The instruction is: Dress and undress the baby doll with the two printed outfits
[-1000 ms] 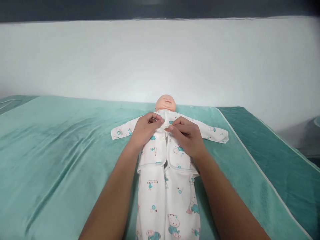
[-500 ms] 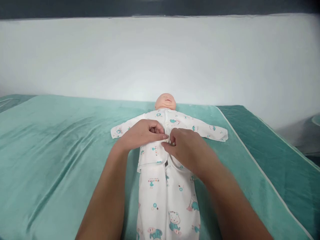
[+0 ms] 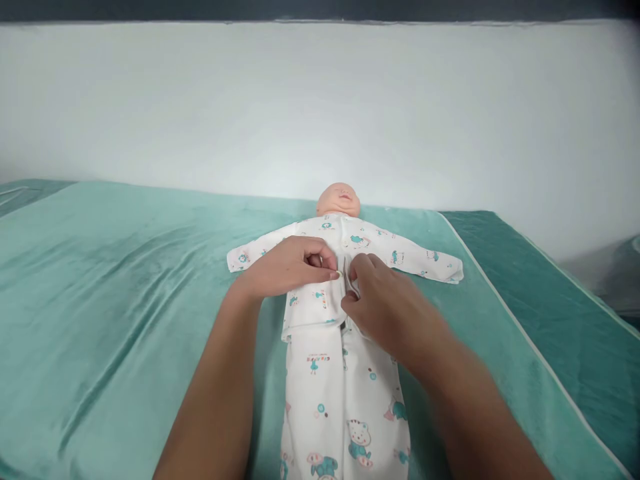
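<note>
A baby doll [image 3: 339,199] lies on its back, dressed in a white printed baby top [image 3: 313,310] and matching trousers [image 3: 315,393]. Its sleeves stretch out to both sides. Over the chest, my left hand [image 3: 295,267] pinches the left front edge of the top between thumb and fingers, beside a small snap button [image 3: 340,274]. My right hand [image 3: 383,293] is closed on the opposite front edge, which is lifted a little. A narrow gap shows between the two edges. My fingers partly hide the front opening.
A light green blanket [image 3: 140,320] covers the surface under the doll, with creases on the left. Darker green cloth [image 3: 540,293] lies along the right, past a pale seam. A white wall [image 3: 320,107] rises behind the doll's head.
My right hand has moved slightly right, pulling its edge of the top away from the left one. The snap button now shows by my left thumb. The whole view has shifted a little.
</note>
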`<state>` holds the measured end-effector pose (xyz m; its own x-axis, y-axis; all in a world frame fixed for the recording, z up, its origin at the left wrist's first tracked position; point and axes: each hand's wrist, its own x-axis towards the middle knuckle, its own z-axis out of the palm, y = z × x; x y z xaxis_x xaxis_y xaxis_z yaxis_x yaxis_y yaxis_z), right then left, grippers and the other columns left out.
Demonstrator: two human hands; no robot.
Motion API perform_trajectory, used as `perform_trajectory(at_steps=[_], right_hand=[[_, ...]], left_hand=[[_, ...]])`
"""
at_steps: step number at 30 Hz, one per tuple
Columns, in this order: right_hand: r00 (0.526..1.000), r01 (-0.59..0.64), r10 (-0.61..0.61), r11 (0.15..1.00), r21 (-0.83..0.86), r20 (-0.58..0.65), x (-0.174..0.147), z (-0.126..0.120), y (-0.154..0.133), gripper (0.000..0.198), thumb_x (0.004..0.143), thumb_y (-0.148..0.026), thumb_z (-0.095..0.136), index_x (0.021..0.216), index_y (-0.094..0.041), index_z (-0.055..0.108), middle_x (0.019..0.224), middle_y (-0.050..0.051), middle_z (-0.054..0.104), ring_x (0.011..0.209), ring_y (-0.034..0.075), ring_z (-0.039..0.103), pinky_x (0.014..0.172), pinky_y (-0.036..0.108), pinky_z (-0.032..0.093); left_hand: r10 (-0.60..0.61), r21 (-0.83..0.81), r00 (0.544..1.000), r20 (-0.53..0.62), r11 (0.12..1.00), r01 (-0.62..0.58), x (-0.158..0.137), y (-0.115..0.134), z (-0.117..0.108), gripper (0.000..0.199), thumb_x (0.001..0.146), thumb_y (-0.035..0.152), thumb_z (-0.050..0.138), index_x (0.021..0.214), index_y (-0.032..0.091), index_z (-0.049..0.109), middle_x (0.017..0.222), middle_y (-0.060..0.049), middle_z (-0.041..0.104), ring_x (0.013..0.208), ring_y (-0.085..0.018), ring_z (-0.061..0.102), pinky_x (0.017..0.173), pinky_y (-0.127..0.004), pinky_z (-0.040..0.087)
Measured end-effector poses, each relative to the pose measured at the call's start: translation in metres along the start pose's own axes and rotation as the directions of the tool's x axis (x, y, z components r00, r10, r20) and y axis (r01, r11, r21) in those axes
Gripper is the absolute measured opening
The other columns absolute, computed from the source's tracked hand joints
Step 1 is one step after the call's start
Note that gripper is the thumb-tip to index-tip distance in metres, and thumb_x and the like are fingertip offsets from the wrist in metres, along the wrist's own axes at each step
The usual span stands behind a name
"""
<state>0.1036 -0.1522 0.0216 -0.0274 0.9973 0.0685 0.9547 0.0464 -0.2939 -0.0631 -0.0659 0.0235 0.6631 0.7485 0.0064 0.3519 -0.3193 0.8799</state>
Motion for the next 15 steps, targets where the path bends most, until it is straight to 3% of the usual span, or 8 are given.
perform_trajectory(at_steps=[5, 9, 11, 15], right_hand=[[0.998, 0.015, -0.011, 0.998, 0.061, -0.068, 0.002, -0.001, 0.004, 0.022, 0.087, -0.019, 0.051, 0.07, -0.022, 0.037, 0.071, 0.002, 0.053, 0.055, 0.013, 0.036, 0.051, 0.029, 0.022], [0.997, 0.057, -0.068, 0.956, 0.286, 0.029, 0.005, -0.008, 0.02, 0.029, 0.09, -0.022, 0.049, 0.064, -0.021, 0.037, 0.06, -0.002, 0.046, 0.053, 0.012, 0.034, 0.05, 0.028, 0.022], [0.994, 0.009, -0.066, 0.854, 0.52, 0.09, 0.007, -0.01, 0.028, 0.032, 0.092, -0.032, 0.052, 0.065, -0.021, 0.04, 0.057, -0.004, 0.044, 0.052, 0.011, 0.036, 0.049, 0.026, 0.025], [0.997, -0.059, -0.012, 0.459, 0.886, 0.073, 0.01, -0.001, 0.03, 0.034, 0.09, -0.045, 0.059, 0.068, -0.021, 0.049, 0.054, -0.006, 0.043, 0.048, 0.008, 0.037, 0.047, 0.024, 0.026]], left_hand=[[-0.011, -0.155, 0.999, 0.048, 0.988, 0.018, -0.002, 0.002, -0.001, 0.014, 0.082, 0.032, 0.069, 0.082, 0.019, 0.067, 0.071, -0.001, 0.068, 0.067, -0.013, 0.062, 0.063, -0.027, 0.047], [-0.023, -0.261, 0.995, 0.093, 0.964, 0.046, -0.001, 0.004, 0.001, 0.012, 0.082, 0.028, 0.07, 0.082, 0.016, 0.065, 0.07, -0.002, 0.07, 0.065, -0.012, 0.064, 0.064, -0.026, 0.053], [-0.011, -0.304, 0.994, 0.11, 0.952, 0.045, 0.001, 0.003, 0.001, 0.012, 0.082, 0.026, 0.071, 0.082, 0.015, 0.065, 0.07, -0.002, 0.071, 0.065, -0.012, 0.065, 0.065, -0.026, 0.054], [0.014, -0.359, 0.993, 0.115, 0.933, 0.029, 0.003, 0.001, 0.001, 0.014, 0.081, 0.025, 0.073, 0.08, 0.015, 0.064, 0.069, -0.002, 0.071, 0.064, -0.012, 0.066, 0.064, -0.025, 0.055]])
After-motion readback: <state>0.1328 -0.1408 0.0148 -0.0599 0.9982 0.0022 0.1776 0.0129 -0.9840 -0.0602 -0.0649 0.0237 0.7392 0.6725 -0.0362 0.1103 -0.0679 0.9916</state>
